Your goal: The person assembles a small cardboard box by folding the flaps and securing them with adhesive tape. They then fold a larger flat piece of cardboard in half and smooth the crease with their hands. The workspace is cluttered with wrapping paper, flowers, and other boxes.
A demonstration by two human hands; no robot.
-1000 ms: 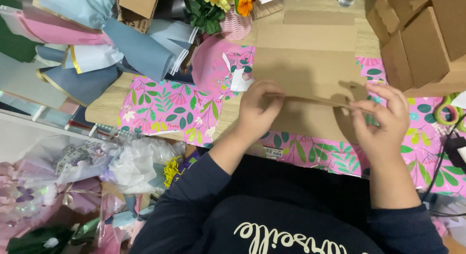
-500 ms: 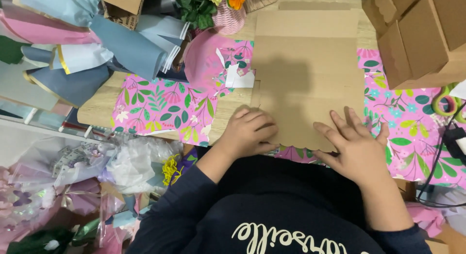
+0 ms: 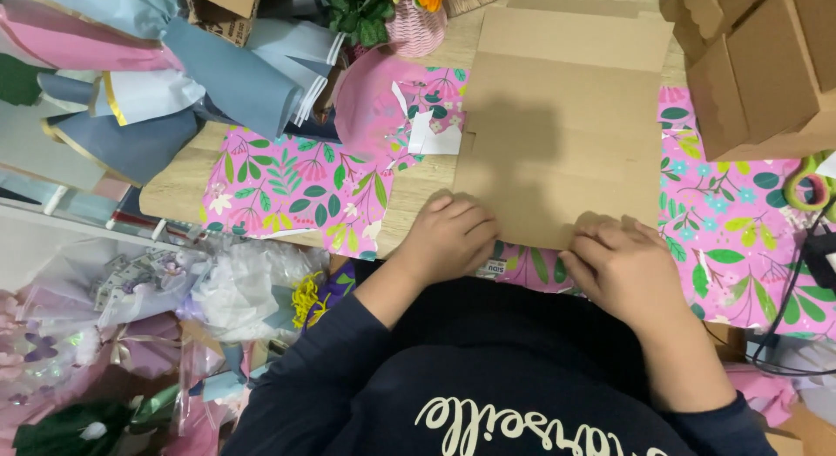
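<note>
Pressing both palms flat, I pin the cardboard sheet's (image 3: 566, 134) near edge. It stretches toward twelve o'clock from my left hand (image 3: 448, 238) and right hand (image 3: 623, 269), neither gripping.

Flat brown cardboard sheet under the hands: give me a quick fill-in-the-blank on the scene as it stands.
1. Both hands, left hand and right hand, press on the near edge of the flat brown ____ sheet.
2. The sheet lies on pink ____-patterned wrapping paper.
3. Brown cardboard boxes are stacked at the sheet's ____ side.

Missing words: cardboard; floral; right
</note>
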